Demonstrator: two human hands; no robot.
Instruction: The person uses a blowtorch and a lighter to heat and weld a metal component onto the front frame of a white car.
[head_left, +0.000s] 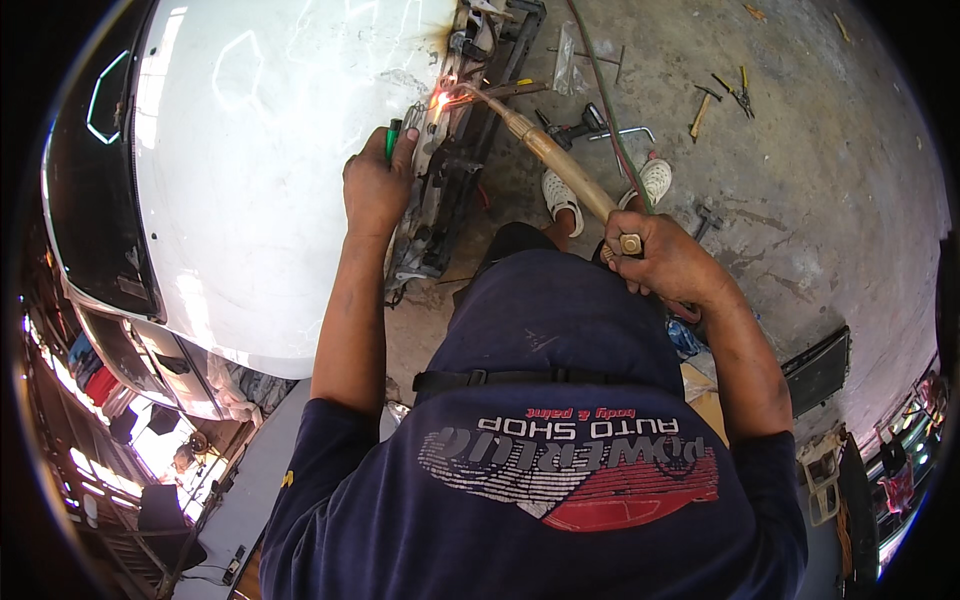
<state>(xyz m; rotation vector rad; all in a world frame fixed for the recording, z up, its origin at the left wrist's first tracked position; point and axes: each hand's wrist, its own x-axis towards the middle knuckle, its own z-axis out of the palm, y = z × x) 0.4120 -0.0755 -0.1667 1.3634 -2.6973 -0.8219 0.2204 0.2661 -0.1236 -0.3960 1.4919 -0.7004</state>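
Observation:
My right hand [668, 262] grips a brass welding torch [560, 160] by its handle. The torch's thin neck reaches up and left to a glowing orange spot [441, 99] on a dark metal frame [450, 170] at the edge of a white car body panel [270, 170]. My left hand [375, 185] rests on that panel edge and holds a green-handled tool [393, 138] just below the glow. Both forearms come up from a dark blue shirt.
Pliers [738, 95], a hammer [699, 116], a bent metal bar [620, 133] and a clear plastic bag [565, 60] lie on the stained concrete floor. Two feet in white sandals [560, 198] stand under the torch. A black tray [818, 370] lies at right.

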